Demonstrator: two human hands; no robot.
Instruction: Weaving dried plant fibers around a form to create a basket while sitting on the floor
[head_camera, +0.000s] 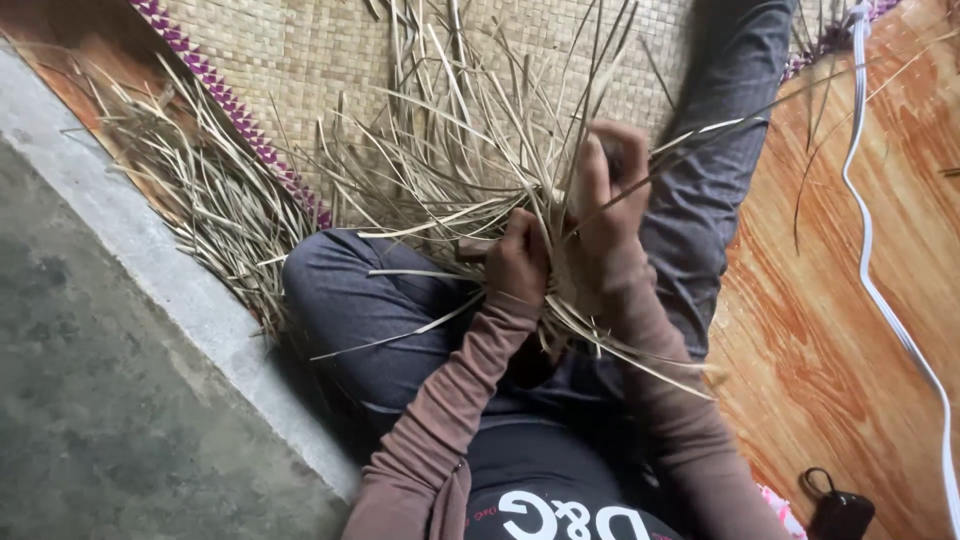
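A bundle of long dry palm-leaf strips fans out over my lap. My left hand is closed around strips near where they gather. Just beside it, my right hand grips the gathered part of the same bundle, fingers wrapped over it. Loose strip ends stick out below my hands toward my body. I sit with legs in grey trousers and wear brown-pink sleeves.
A woven straw mat with a purple zigzag border lies under the strips. More loose strips are heaped at the mat's left edge. A concrete ledge runs on the left. A white cable crosses the wood-patterned floor; a small black object lies bottom right.
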